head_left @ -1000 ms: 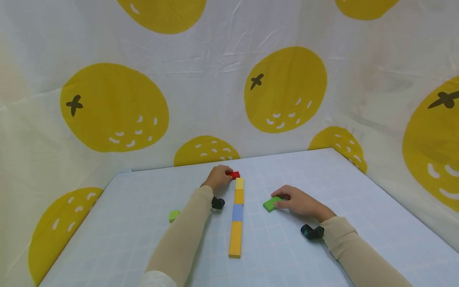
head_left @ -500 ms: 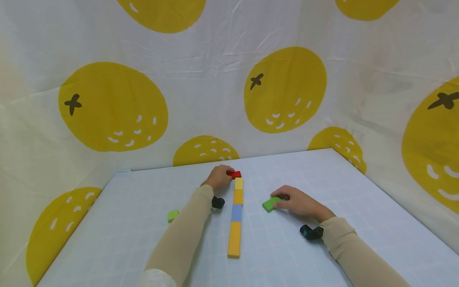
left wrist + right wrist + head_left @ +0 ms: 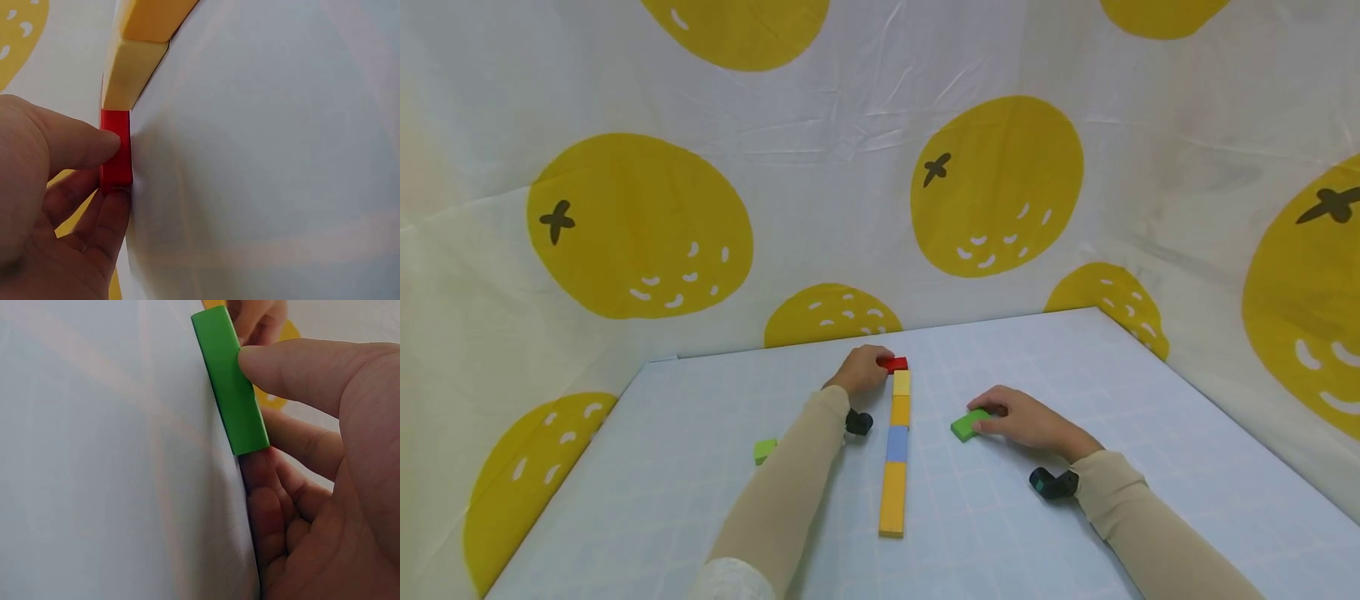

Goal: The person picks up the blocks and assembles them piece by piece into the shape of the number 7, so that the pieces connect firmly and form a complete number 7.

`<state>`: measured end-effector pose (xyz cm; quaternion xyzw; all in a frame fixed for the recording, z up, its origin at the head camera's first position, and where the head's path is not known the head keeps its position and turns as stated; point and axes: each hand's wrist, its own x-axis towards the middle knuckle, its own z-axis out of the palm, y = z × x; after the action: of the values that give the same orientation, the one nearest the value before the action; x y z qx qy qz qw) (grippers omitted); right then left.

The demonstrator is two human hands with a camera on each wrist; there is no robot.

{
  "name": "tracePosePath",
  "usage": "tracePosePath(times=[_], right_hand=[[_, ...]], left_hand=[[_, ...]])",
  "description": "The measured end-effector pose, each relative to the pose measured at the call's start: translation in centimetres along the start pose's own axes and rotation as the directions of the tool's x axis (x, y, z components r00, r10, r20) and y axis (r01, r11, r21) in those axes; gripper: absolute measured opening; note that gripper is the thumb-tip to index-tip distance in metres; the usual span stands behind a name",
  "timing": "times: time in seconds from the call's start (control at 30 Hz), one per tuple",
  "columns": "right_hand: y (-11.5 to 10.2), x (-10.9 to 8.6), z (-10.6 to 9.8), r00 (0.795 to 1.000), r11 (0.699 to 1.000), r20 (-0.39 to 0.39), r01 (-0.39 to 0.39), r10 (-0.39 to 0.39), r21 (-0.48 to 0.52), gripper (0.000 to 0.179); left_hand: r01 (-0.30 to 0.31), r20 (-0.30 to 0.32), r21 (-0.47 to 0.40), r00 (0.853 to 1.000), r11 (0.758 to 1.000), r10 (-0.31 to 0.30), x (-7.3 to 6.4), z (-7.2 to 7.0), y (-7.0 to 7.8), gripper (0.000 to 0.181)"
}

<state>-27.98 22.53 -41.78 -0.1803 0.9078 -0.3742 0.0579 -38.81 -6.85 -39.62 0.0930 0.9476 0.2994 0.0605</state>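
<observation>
My left hand (image 3: pixel 862 369) pinches a red block (image 3: pixel 895 365) between thumb and fingers. That block lies crosswise at the far end of a row of blocks, right up against the pale yellow block (image 3: pixel 901 382) in the left wrist view. Toward me the row continues with an orange block (image 3: pixel 900 411), a blue block (image 3: pixel 897 444) and a longer orange block (image 3: pixel 892 500). To the right of the row, my right hand (image 3: pixel 1024 422) grips a green block (image 3: pixel 231 381), thumb on its near side, fingers behind and at its end. The green block is low at the tabletop, turned diagonally.
A light green block (image 3: pixel 764 451) lies left of the row, partly hidden by the left sleeve (image 3: pixel 790 483). The table (image 3: pixel 647 500) has a pale checked cover. A fruit-printed curtain (image 3: pixel 842 167) hangs behind and at both sides.
My left hand has slid the red block a little to the right, across the end of the row. The right hand and the green block stay in place.
</observation>
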Motion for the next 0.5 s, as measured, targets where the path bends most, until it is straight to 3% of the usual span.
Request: tracePosePath(times=[0.5], right_hand=[[-0.19, -0.13, 0.03, 1.0, 1.0, 0.002, 0.001, -0.001, 0.008, 0.04]], left_hand=[[-0.015, -0.002, -0.009, 1.0, 1.0, 0.015, 0.17, 0.18, -0.17, 0.038]])
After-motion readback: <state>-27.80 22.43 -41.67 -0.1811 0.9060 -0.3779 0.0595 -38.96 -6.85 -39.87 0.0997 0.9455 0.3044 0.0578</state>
